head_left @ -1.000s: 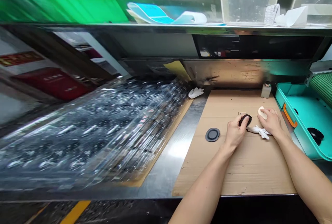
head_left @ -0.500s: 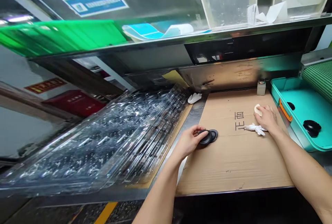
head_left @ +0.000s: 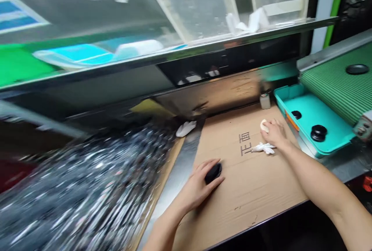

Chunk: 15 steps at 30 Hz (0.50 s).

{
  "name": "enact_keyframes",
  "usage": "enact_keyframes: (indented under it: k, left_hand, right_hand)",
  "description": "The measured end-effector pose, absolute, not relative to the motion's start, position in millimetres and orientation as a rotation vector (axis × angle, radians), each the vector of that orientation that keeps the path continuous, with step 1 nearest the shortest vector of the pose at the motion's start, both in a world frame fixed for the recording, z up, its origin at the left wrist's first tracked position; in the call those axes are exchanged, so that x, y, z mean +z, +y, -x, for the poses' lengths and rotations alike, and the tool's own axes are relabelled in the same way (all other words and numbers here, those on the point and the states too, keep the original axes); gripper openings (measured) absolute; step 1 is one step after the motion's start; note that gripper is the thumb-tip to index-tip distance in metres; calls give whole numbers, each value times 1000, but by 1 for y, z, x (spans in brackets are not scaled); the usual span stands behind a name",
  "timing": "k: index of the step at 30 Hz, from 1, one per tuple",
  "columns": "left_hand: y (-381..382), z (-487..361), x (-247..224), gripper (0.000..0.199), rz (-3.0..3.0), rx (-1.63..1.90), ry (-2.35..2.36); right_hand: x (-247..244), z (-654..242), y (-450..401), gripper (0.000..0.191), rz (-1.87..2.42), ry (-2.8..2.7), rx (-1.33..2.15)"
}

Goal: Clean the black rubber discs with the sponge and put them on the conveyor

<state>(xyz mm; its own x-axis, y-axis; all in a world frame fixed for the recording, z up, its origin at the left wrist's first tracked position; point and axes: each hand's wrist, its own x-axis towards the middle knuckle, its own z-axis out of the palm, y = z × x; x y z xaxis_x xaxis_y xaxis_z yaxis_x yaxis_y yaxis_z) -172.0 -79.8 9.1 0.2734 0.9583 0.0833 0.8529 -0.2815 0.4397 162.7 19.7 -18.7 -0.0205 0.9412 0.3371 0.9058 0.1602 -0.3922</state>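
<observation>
My left hand (head_left: 201, 184) is curved round a black round part (head_left: 213, 172) low over the cardboard sheet's left side, thumb on the near side and fingers on the far side. Whether more than one piece lies under the palm is hidden. Toward the right edge of the cardboard (head_left: 232, 196), my right hand (head_left: 274, 131) is closed on a small cream-white pad (head_left: 264, 126), pressed near the surface. Just below that hand lies a crumpled white cloth (head_left: 264, 148), beside dark handwritten characters.
Clear plastic trays (head_left: 110, 181) are stacked at left, with a white crumpled piece (head_left: 186, 128) behind. A small bottle (head_left: 265, 100) stands at the back. A teal bin (head_left: 331, 121) holds black parts; a green conveyor (head_left: 331, 82) carries a black disc (head_left: 357, 69).
The view has swung right, showing more of the conveyor. My left hand has spread wider over the black part; the second disc beside it no longer shows separately. My right hand keeps the pad.
</observation>
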Motion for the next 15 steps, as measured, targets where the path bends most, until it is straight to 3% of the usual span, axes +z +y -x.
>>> enact_keyframes:
  k: [4,9,15]
  left_hand:
    - [-79,186,1,45,-2327,420,1628]
    - [-51,174,20,64,-2465,314,1720]
    - [-19,2,103,52,-2624,510,1271]
  right_hand:
    - [-17,-158,18,26,1786,-1920,117]
    - [-18,-155,17,27,1773,-1912,199]
    - [-15,-151,13,23,1738,-1864,259]
